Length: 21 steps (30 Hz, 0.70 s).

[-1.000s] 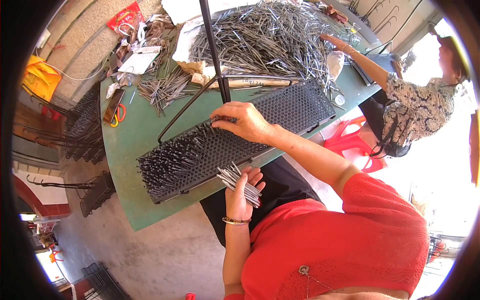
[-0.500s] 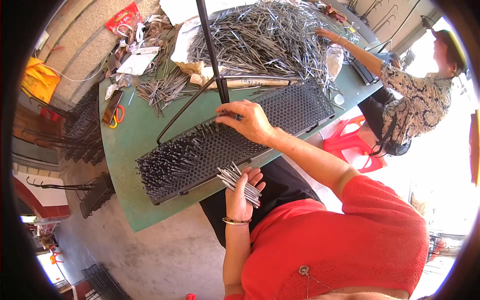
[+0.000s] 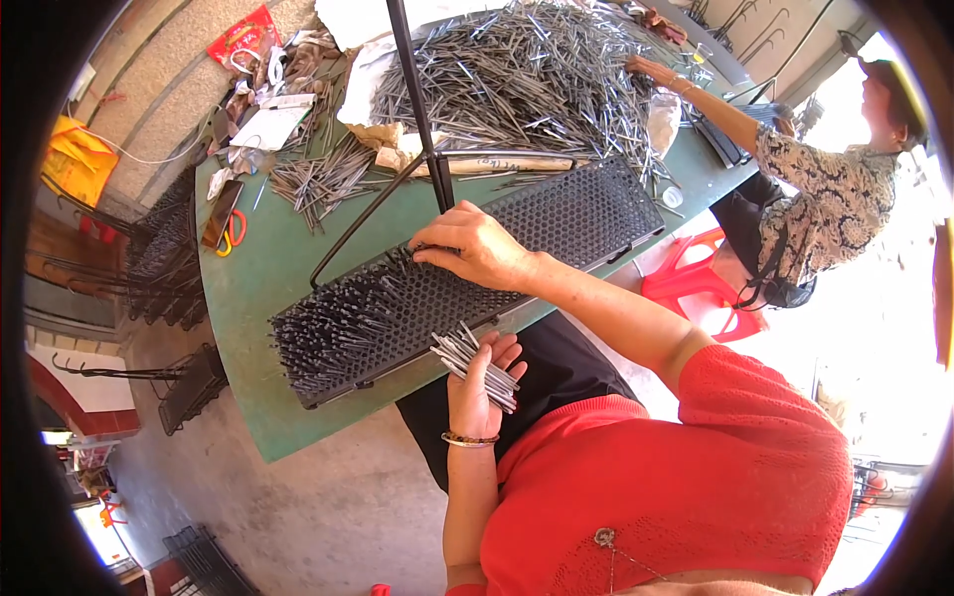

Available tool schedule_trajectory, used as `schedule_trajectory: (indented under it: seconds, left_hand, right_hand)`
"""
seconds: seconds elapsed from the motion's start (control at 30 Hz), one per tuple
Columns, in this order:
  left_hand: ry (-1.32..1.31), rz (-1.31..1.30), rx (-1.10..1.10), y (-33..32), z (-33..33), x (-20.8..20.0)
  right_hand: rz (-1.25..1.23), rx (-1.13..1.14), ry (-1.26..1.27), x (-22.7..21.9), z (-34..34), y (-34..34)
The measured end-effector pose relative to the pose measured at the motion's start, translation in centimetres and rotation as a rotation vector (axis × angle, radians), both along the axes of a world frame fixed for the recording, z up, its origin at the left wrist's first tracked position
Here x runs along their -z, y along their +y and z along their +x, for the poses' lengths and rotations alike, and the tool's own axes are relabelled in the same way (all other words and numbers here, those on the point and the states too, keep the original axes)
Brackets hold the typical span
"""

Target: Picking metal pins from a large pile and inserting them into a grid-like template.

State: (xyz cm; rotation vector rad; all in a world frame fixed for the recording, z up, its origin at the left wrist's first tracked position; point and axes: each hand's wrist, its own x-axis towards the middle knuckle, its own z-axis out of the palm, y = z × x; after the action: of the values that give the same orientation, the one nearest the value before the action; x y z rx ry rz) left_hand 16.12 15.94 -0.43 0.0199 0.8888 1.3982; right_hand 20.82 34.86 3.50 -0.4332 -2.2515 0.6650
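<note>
A long black perforated tray [image 3: 571, 214] lies slantwise across the table in front of me. Its left end is packed with dark thin rods [image 3: 333, 323] standing upright in the holes, while the right part shows bare holes. My right hand [image 3: 475, 248] is over the tray's far edge at the border of the packed rows, thumb and fingers pinched; what they hold is hidden. Below the tray's near edge, my left hand [image 3: 477, 387] is closed round a bundle of thin grey metal rods [image 3: 455, 350].
A big heap of loose rods [image 3: 527, 84] covers the far side of the green table [image 3: 248, 348]. A black metal frame [image 3: 412, 89] rises behind the tray. Scissors [image 3: 234, 233] lie left. A co-worker's hand [image 3: 651, 70] touches the heap; a red stool [image 3: 696, 283] stands right.
My right hand has moved a little left and down along the tray, toward the packed rods. My left hand and its bundle stay in place.
</note>
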Motion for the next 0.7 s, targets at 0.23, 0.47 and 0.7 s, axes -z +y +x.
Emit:
schedule_trajectory:
  seconds: [0.23, 0.47, 0.7]
  left_hand:
    - [-0.011, -0.004, -0.006, 0.0, 0.0, 0.0]
    - [-0.013, -0.002, -0.005, 0.0, -0.1, 0.0]
    - [0.012, 0.018, 0.027, 0.2, 0.0, 0.0]
  right_hand:
    - [-0.103, 0.050, 0.000, 0.1, 0.0, 0.1]
    - [-0.084, 0.126, 0.053, 0.8, 0.8, 0.0]
    - [0.044, 0.140, 0.012, 1.6, 1.2, 0.0]
